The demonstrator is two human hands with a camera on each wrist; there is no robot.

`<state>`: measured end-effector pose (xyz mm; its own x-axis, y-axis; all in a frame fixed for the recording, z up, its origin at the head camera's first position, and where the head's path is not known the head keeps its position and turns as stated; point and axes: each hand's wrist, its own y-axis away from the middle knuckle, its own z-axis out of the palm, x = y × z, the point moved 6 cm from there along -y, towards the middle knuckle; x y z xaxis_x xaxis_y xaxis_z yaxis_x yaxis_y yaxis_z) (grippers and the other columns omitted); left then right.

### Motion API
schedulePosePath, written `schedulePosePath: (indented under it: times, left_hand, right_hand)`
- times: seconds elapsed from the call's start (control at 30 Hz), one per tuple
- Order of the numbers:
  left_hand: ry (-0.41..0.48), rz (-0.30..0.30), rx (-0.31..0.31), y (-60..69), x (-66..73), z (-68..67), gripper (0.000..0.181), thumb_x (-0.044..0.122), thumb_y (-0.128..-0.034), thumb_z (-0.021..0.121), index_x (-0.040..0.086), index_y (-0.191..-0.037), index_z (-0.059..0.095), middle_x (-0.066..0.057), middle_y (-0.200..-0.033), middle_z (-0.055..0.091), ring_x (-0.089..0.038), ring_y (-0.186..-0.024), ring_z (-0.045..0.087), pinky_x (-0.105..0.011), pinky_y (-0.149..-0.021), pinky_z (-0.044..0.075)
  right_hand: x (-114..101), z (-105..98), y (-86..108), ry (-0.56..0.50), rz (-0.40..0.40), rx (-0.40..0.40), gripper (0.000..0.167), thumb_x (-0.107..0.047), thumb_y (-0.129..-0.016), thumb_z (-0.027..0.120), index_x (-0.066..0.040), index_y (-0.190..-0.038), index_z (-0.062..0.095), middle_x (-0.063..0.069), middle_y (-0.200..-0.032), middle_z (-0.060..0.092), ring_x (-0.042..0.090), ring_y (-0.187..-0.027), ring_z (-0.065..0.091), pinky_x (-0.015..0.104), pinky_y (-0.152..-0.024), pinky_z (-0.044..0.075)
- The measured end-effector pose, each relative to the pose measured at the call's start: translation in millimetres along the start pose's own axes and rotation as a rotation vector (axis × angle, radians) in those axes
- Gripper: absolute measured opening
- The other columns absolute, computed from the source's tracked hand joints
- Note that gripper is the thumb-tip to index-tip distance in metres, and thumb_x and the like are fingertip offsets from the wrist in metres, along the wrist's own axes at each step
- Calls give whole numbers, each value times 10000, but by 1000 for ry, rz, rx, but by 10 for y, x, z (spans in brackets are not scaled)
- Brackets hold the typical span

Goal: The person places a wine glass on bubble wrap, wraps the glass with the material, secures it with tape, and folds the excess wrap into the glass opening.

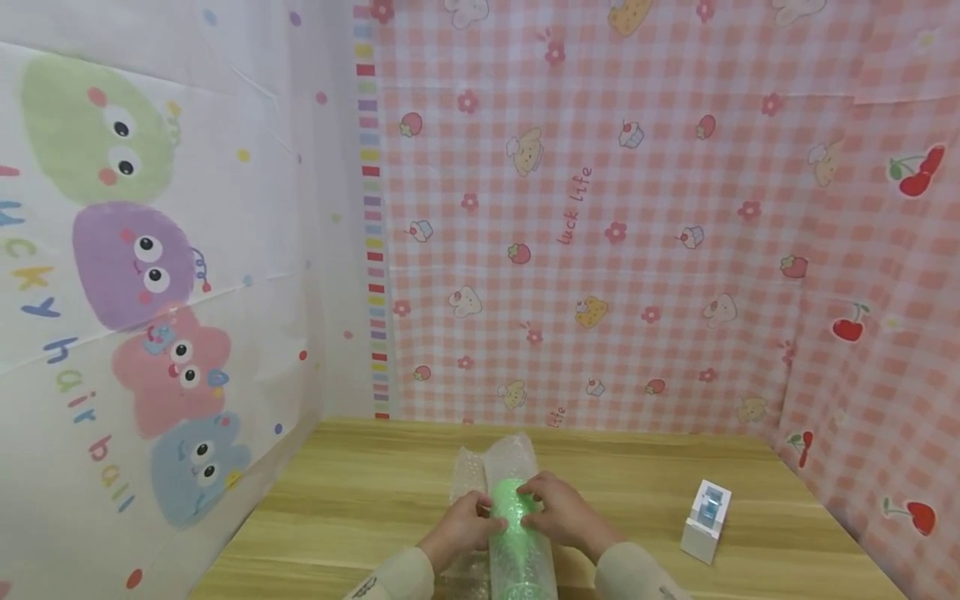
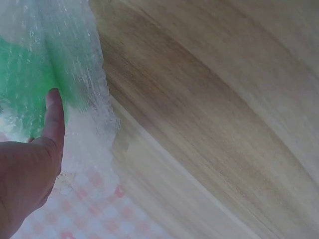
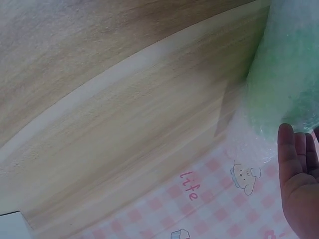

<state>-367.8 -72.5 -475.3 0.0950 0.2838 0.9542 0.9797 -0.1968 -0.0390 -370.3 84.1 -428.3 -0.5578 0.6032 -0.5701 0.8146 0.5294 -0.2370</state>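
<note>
A bright green, rounded long object [image 1: 513,502] lies rolled in clear bubble wrap [image 1: 517,554] at the front middle of the table. Its exact kind is hidden by the wrap. On its left side my left hand [image 1: 463,523] pinches the wrap, thumb and fingers bent against the roll. My right hand [image 1: 566,515] holds the wrap from the right, fingers over the upper part and thumb lower down. The left wrist view shows one straight digit lying along the bubble wrap [image 2: 82,84]. In the right wrist view, the right hand [image 3: 301,184] touches the roll's end.
A white tape dispenser [image 1: 705,525] with a bluish roll stands on the right of the wooden table [image 1: 337,492]. A loose flap of bubble wrap [image 1: 467,471] lies left of the roll. Printed cloths [image 1: 585,275] hang behind and at both sides.
</note>
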Motion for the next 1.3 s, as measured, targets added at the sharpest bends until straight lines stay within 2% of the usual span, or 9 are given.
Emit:
schedulePosePath:
  times: [0.23,0.5,0.67,0.83,0.9,1.03,1.1,1.2,1.3]
  left_hand:
    - [-93,-10,-15,45,26,-2,451,240,-910,733,-57,-1140,484,-131,-1004,558,-221,-823,577,-399,-687,551]
    - [-64,-10,1,39,19,12,423,194,-908,734,-66,-1144,499,-152,-1031,579,-262,-895,605,-428,-747,569]
    - [-52,-3,16,33,-17,19,405,196,-925,710,-69,-1154,505,-175,-1056,586,-304,-951,598,-451,-785,549]
    - [-14,-29,21,41,-68,9,375,171,-945,685,-72,-1159,496,-163,-1014,577,-257,-894,582,-410,-739,536]
    - [-42,-27,22,28,-63,5,378,176,-943,688,-76,-1157,503,-178,-1032,576,-280,-905,586,-432,-750,538]
    - [-123,-26,24,2,-30,1,424,210,-921,717,-79,-1162,520,-194,-1092,570,-355,-990,576,-517,-824,522]
    - [-139,-18,32,-11,-3,-2,458,196,-904,736,-90,-1182,512,-185,-1083,571,-354,-996,573,-529,-833,515]
    - [-131,-11,35,-20,32,2,470,160,-888,750,-89,-1202,506,-135,-1015,581,-290,-929,586,-482,-790,533]
    - [-169,40,43,-21,75,12,415,131,-885,738,-87,-1174,535,-109,-947,598,-253,-868,590,-436,-735,539]
  right_hand:
    - [-39,16,-20,31,-1,-14,375,-84,-827,772,30,-1167,663,99,-1117,578,322,-992,584,488,-817,531]
    - [-17,-12,-6,22,-32,-24,352,-53,-847,753,35,-1174,658,116,-1144,569,330,-1002,580,451,-784,547]
    - [-57,-4,-29,105,-73,3,360,-52,-817,781,48,-1142,663,133,-1101,544,306,-973,568,445,-804,529]
    - [-127,53,-56,215,-105,-4,351,-70,-830,759,46,-1148,667,111,-1074,549,302,-985,547,445,-848,503]
    - [-131,53,-55,229,-99,-12,347,-77,-841,751,41,-1156,667,107,-1077,556,304,-986,547,446,-844,505]
    - [-133,14,-37,227,-91,-7,340,-74,-831,760,41,-1139,672,107,-1059,572,307,-967,562,459,-835,510]
    - [-126,-1,-27,219,-90,-1,339,-72,-820,767,39,-1126,673,101,-1043,579,300,-951,573,456,-828,513]
    - [-108,-7,-18,194,-83,1,366,-72,-813,773,38,-1141,655,94,-1027,584,284,-920,584,437,-801,522]
    - [-95,-25,-19,159,-83,16,398,-65,-808,781,49,-1156,624,107,-1030,595,299,-915,601,438,-788,531]
